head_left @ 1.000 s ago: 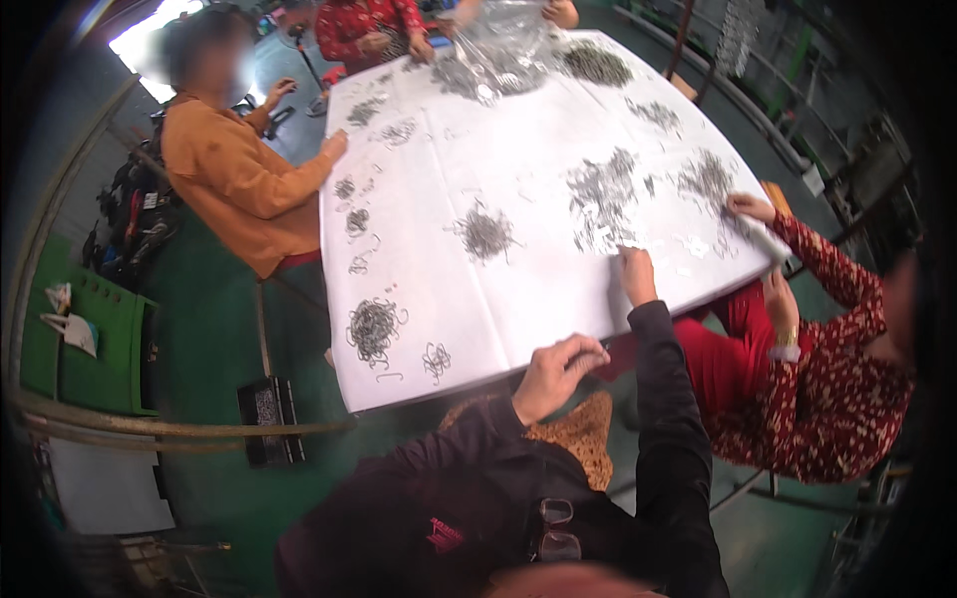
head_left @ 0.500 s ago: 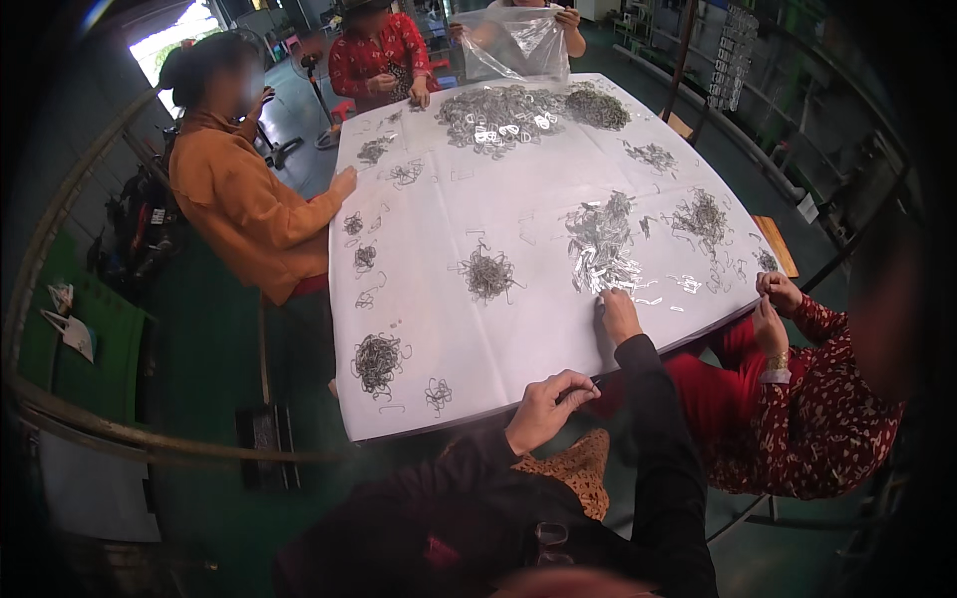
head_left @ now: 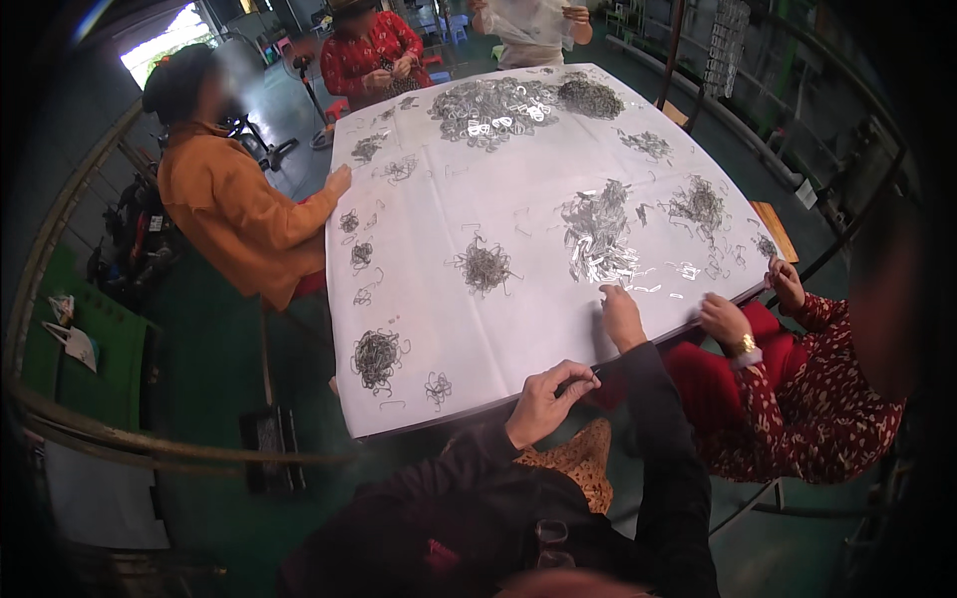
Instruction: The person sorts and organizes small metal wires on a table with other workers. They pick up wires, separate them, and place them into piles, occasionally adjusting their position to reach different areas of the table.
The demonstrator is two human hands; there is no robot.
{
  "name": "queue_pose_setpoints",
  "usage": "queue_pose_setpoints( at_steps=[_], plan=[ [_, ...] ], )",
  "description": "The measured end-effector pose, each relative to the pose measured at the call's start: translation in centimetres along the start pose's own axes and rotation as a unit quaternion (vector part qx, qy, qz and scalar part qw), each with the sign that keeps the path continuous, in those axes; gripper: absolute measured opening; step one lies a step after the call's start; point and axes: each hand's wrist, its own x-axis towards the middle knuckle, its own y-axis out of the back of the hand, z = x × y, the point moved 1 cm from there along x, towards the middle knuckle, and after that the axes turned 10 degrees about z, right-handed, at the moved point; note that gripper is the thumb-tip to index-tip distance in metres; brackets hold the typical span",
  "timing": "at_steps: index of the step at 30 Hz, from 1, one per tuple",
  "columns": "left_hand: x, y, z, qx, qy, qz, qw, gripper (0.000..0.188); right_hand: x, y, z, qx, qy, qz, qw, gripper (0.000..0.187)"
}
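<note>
At the near edge of the white-covered table (head_left: 543,334), my left hand (head_left: 546,404) is closed in a pinch. A tiny bit of something dark or metallic shows at its fingertips, too small to name. My right hand (head_left: 623,319) is farther forward, over the cover, just short of a pile of shiny flat metal pieces (head_left: 601,239). Its fingers are bent together, and what they hold, if anything, is hidden. Left of that pile is a tangled heap of thin bent wire hooks (head_left: 485,266).
More wire heaps dot the cover, one at the near left (head_left: 377,361). A big pile of metal loops (head_left: 493,112) lies at the far side. Co-workers sit close: a patterned red sleeve (head_left: 768,409) at right, an orange sleeve (head_left: 244,199) at left. Another person holds a clear plastic bag (head_left: 528,25).
My right hand has drawn slightly back from the flat metal pile. My left hand stays nearly still. The right-hand co-worker's hands have moved apart; the plastic bag at the far side has been lifted.
</note>
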Motion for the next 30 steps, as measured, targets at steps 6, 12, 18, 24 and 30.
queue_pose_setpoints(
  at_steps=[6, 12, 18, 24, 30],
  plan=[
    [0.9, 0.1, -1.1, 0.032, 0.007, 0.003, 0.999, 0.013, -4.9, 8.2, -5.3, 0.517, -0.304, 0.018, 0.8, 0.021],
    [2.1, -0.7, -0.9, 0.037, -0.019, -0.05, 0.998, 0.013, -6.6, 13.3, -10.3, 0.437, -0.251, 0.073, 0.861, 0.021],
    [2.0, -0.4, -1.0, 0.066, -0.061, -0.008, 0.996, 0.011, -7.5, 14.3, -12.2, 0.456, -0.267, 0.122, 0.84, 0.028],
    [1.8, 0.1, -1.7, 0.083, -0.096, 0.006, 0.992, 0.009, -7.9, 13.1, -12.7, 0.438, -0.258, 0.151, 0.848, 0.025],
    [1.1, 0.5, -3.3, 0.098, -0.064, 0.007, 0.993, 0.013, -7.9, 11.7, -13.4, 0.465, -0.275, 0.196, 0.818, 0.019]
  ],
)
